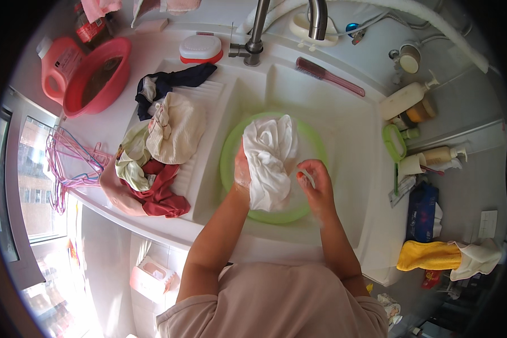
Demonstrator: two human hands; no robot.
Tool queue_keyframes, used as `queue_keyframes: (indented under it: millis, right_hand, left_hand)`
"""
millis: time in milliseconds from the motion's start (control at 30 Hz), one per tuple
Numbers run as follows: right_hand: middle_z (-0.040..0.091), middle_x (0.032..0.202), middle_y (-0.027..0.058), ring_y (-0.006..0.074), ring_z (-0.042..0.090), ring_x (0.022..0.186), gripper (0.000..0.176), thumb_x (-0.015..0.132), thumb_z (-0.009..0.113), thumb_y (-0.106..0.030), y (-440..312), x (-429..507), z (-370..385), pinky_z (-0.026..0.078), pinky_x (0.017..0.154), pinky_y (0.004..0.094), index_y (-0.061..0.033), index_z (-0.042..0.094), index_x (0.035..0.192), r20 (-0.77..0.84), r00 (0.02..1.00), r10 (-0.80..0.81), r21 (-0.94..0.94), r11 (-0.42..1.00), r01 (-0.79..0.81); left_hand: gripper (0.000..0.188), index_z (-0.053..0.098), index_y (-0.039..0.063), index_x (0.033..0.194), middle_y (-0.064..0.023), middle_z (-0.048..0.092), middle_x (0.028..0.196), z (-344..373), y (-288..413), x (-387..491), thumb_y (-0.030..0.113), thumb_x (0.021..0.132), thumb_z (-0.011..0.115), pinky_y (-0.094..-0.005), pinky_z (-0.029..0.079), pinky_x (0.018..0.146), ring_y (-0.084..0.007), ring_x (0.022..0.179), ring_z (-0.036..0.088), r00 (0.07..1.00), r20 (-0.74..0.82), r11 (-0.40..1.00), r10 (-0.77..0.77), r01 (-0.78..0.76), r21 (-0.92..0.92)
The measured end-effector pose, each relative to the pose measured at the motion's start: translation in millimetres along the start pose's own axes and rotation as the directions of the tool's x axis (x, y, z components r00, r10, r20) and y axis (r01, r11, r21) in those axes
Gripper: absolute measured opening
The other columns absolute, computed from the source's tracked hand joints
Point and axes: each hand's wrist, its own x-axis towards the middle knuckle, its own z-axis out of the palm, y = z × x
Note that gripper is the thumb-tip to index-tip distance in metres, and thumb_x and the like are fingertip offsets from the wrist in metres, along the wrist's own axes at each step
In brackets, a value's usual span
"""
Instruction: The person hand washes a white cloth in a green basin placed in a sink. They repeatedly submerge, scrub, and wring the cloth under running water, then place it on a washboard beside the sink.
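Observation:
A wet white cloth (270,162), bunched and twisted, is held above a light green plastic basin (279,217) in the white sink (346,156). My left hand (241,167) grips the cloth from its left side; the fingers are mostly hidden behind it. Just right of the cloth is my right hand (317,181), its thumb and fingers curved and apart, with nothing between them. Suds show on both hands. On the ribbed washboard part left of the sink lie a cream cloth (181,126), a dark navy garment (173,82), a pale green cloth (131,156) and a dark red garment (164,194).
A grey metal faucet (253,46) rises behind the sink, beside a pink-handled brush (329,77) and a soap box (200,47). Left are a red basin (124,63), a pink jug (59,63) and clothes hangers (76,160). Pump bottles (405,99) line the right side.

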Motion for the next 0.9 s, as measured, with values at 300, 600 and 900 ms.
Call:
queue_keyframes:
  millis: [300,600,900]
  right_hand:
    - [0.057,0.110,0.0040,0.0108,0.052,0.097,0.046,0.089,0.060,-0.031,13,17,19,0.041,0.086,0.0276,-0.0016,0.048,0.122,-0.012,0.924,0.382,0.276,0.890,-0.364]
    - [0.060,0.105,0.0004,0.0107,0.054,0.100,0.026,0.089,0.058,-0.022,-25,12,3,0.039,0.089,0.0279,-0.0058,0.058,0.111,-0.287,0.933,0.215,0.519,0.854,-0.037]
    - [0.054,0.121,0.0097,0.0216,0.051,0.114,0.041,0.093,0.052,-0.027,-55,5,-26,0.040,0.098,0.0374,-0.0011,0.047,0.124,-0.345,0.935,0.080,0.531,0.838,0.124]
  left_hand:
    - [0.065,0.039,0.005,0.134,-0.0109,0.053,0.124,20,0,-5,0.054,0.092,0.036,-0.0391,0.047,0.088,-0.0270,0.103,0.056,0.969,0.171,0.983,-0.177,0.165,0.084]
    - [0.073,0.043,0.007,0.133,-0.0112,0.052,0.127,-27,-4,18,0.063,0.087,0.040,-0.0408,0.041,0.097,-0.0267,0.113,0.052,0.910,-0.155,0.886,-0.385,0.411,0.215]
    - [0.060,0.049,0.005,0.123,-0.0079,0.058,0.114,-5,-12,2,0.045,0.081,0.063,-0.0358,0.044,0.090,-0.0198,0.103,0.055,0.977,-0.133,0.615,-0.165,0.207,0.761]
